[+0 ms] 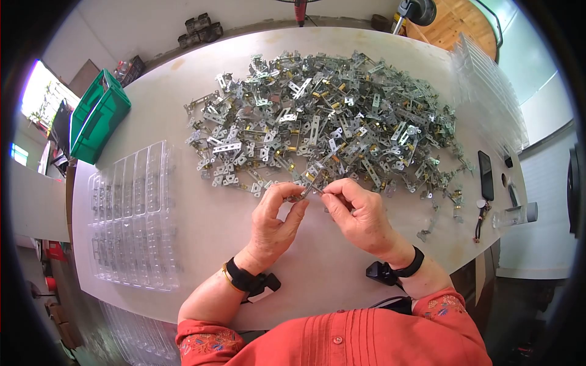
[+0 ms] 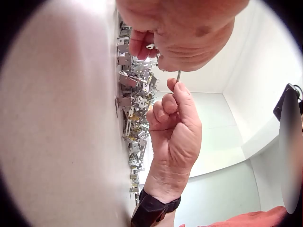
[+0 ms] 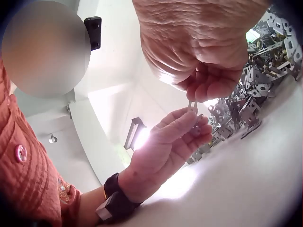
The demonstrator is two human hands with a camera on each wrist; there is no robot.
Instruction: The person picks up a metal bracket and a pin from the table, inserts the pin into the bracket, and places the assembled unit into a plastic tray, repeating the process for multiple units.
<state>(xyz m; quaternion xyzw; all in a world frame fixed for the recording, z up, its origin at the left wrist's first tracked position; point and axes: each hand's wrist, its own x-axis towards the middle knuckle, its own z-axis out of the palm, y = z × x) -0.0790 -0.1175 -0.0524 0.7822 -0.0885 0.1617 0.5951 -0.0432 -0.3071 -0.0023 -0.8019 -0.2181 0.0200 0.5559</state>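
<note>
At the near edge of a heap of small metal brackets (image 1: 329, 116), both hands meet in the head view. Thumb and fingers of the left hand (image 1: 271, 222) pinch a small metal part, which also shows as a slotted strip (image 3: 192, 105) between the hands in the right wrist view. The right hand (image 1: 363, 219) pinches the other end of the metal between thumb and fingertips. In the left wrist view a thin metal end (image 2: 178, 75) rises from the fingertips of the right hand (image 2: 175, 127). The part's full shape is hidden by the fingers.
Clear plastic trays (image 1: 131, 213) holding small parts lie at the left, with a green crate (image 1: 101, 119) behind. More clear trays (image 1: 488, 91) stand at the right back. A phone (image 1: 485, 175), a corded item (image 1: 481, 221) and a clear bottle (image 1: 516, 215) lie near the right edge.
</note>
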